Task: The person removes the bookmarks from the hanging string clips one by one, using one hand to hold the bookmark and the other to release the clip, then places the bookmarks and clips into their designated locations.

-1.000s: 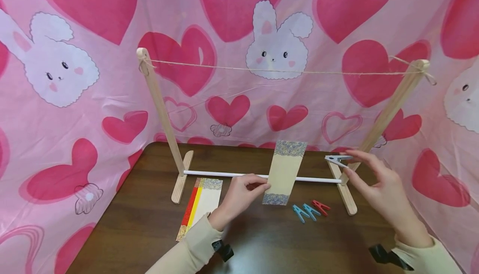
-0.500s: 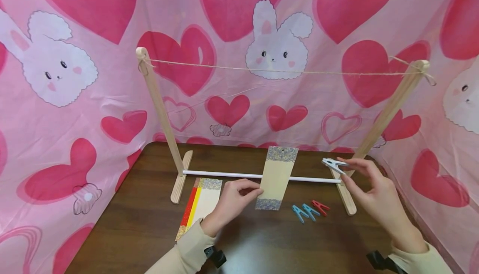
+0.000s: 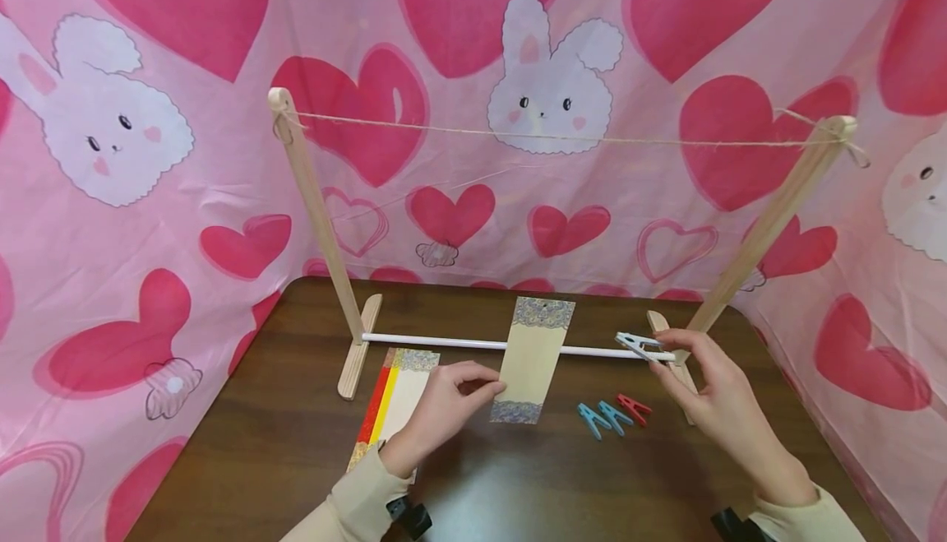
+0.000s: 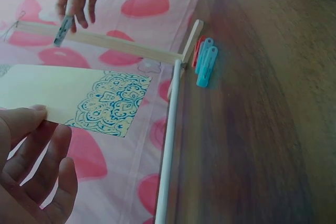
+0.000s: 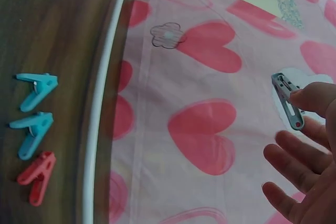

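My left hand (image 3: 451,406) pinches the left edge of a cream bookmark-like card (image 3: 533,361) with blue lace-patterned ends, held up off the table and tilted. In the left wrist view the thumb lies over the card (image 4: 52,85), fingers behind it. On the right, my right hand (image 3: 721,398) pinches a pale grey-blue clothespin (image 3: 638,345) between thumb and forefinger. The right wrist view shows that clothespin (image 5: 287,101) close up, the other fingers spread loosely below. Card and clothespin are apart. A string (image 3: 459,129) runs between two wooden posts above both hands.
Two blue clothespins (image 3: 602,419) and a red clothespin (image 3: 634,409) lie on the dark wooden table (image 3: 533,484). Another card (image 3: 399,394), with red and yellow stripes, lies partly under the left forearm. A white rod (image 3: 436,342) joins the wooden stand's feet. Pink cloth (image 3: 459,172) hangs behind.
The left hand and its card have moved left and a little down. The right hand has come left and lower with the clothespin.
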The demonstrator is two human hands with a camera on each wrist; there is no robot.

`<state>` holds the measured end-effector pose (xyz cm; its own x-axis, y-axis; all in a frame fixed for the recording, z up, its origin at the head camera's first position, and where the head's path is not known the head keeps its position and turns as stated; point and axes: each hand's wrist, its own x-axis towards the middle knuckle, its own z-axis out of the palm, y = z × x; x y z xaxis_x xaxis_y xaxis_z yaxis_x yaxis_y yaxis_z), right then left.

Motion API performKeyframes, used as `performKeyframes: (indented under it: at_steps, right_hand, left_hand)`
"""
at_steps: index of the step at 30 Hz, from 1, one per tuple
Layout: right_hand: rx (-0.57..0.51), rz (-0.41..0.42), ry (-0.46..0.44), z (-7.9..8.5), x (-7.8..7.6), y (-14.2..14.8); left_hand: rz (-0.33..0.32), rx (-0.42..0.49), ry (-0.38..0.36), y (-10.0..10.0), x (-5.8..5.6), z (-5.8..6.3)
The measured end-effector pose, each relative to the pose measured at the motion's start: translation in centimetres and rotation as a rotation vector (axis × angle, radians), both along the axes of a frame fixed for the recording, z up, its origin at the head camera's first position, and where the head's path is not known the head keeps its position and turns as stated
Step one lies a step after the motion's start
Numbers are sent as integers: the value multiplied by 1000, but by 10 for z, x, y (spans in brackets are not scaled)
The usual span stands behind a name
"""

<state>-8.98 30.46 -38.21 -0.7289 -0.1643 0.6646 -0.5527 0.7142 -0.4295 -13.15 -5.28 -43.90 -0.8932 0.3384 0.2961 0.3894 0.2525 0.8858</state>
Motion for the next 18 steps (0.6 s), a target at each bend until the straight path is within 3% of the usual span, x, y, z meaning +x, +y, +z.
performKeyframes:
  at_steps: [18]
  right_hand:
    - [4, 54, 30, -28, 0, -6]
  left_hand:
    - [32, -26, -36, -22, 8, -7]
